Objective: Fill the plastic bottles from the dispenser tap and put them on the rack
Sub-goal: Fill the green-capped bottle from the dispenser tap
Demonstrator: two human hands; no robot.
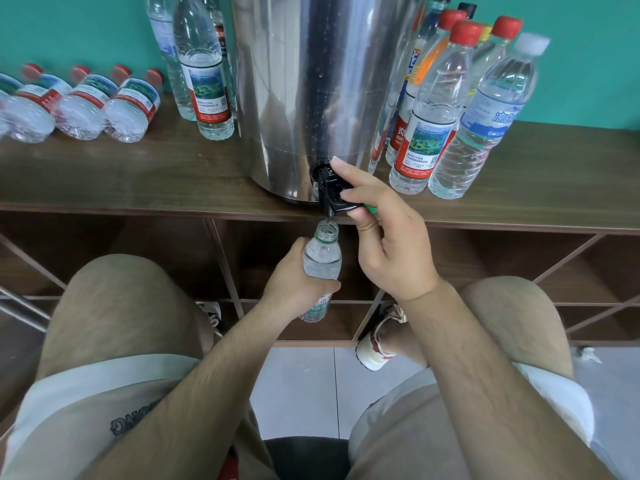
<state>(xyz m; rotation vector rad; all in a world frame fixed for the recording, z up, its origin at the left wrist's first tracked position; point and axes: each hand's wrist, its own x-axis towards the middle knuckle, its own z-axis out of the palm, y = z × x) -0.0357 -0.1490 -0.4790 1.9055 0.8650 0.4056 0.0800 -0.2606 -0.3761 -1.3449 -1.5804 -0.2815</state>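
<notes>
An uncapped bottle (pixel 322 258) is gripped by the curled left hand (pixel 294 278) directly beneath the tap (pixel 329 188), its base hidden. The tap is clasped by the right hand (pixel 391 244), whose fingers (pixel 360 179) largely hide a green object (pixel 370 210).

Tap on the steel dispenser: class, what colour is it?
The tap is black; the head view shows it best.

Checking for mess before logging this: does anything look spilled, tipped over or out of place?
Only the red-capped bottles at the left end of the shelf top: they lie on their sides, while those beside the dispenser stand upright. No puddle shows on it.
</notes>
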